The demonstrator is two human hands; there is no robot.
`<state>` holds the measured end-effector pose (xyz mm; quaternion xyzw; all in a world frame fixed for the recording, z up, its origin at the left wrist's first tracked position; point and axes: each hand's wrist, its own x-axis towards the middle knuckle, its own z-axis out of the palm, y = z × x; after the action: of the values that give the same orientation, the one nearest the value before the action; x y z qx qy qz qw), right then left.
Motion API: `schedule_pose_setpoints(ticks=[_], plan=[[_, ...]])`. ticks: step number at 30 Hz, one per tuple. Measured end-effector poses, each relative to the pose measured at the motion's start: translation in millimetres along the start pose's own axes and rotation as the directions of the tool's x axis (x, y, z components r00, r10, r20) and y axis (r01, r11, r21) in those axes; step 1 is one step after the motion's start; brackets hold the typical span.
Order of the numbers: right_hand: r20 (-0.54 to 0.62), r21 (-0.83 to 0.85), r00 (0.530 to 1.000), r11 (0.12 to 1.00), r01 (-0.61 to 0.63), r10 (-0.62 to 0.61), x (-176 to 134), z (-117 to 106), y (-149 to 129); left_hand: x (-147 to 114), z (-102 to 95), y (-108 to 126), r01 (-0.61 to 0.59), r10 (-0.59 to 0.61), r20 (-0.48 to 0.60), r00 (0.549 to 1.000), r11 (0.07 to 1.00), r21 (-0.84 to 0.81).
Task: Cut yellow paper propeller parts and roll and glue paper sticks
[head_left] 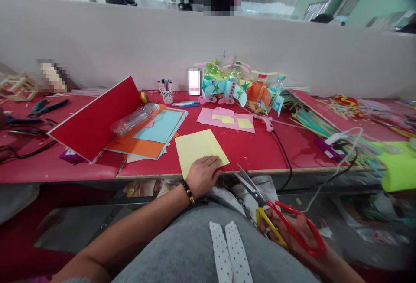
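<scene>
My left hand (203, 174) lies flat on the lower right part of a pale yellow sheet of paper (195, 146), at the table's front edge. A beaded bracelet circles that wrist. To the right, below the table edge, my right hand (286, 229) grips scissors (256, 194) with one red and one yellow handle. Their blades are parted and point up and left toward the sheet, apart from it. Behind the yellow sheet lies a pink sheet (208, 118) with small yellow pieces on it.
Left are orange and blue sheets (152, 133), a plastic bottle (133, 120) and a leaning red board (100, 118). Decorated bottles (227, 83), a pen cup (167, 94) and a pink glue gun (267, 122) stand or lie behind. A corded purple box (329, 149) is right.
</scene>
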<state>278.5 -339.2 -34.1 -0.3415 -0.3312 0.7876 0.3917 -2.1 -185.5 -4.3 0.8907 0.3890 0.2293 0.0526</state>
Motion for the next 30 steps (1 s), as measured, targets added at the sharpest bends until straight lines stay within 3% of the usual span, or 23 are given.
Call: schedule_pose_setpoints(ticks=[4,11,30], plan=[[0.067,0.123,0.997,0.991,-0.052,0.044,1.2,3.8,-11.8,-1.9,1.0,0.3,0.006,-0.006,0.001,1.0,1.0,0.008],[0.104,0.174,0.994,0.984,-0.035,0.017,13.7,10.5,-17.6,-2.3,1.5,0.8,0.003,-0.004,0.004,1.0,1.0,0.024],[0.115,0.149,0.993,0.987,-0.058,0.041,17.1,4.7,-15.0,-0.8,1.0,1.9,-0.004,0.004,-0.01,1.0,0.999,0.05]])
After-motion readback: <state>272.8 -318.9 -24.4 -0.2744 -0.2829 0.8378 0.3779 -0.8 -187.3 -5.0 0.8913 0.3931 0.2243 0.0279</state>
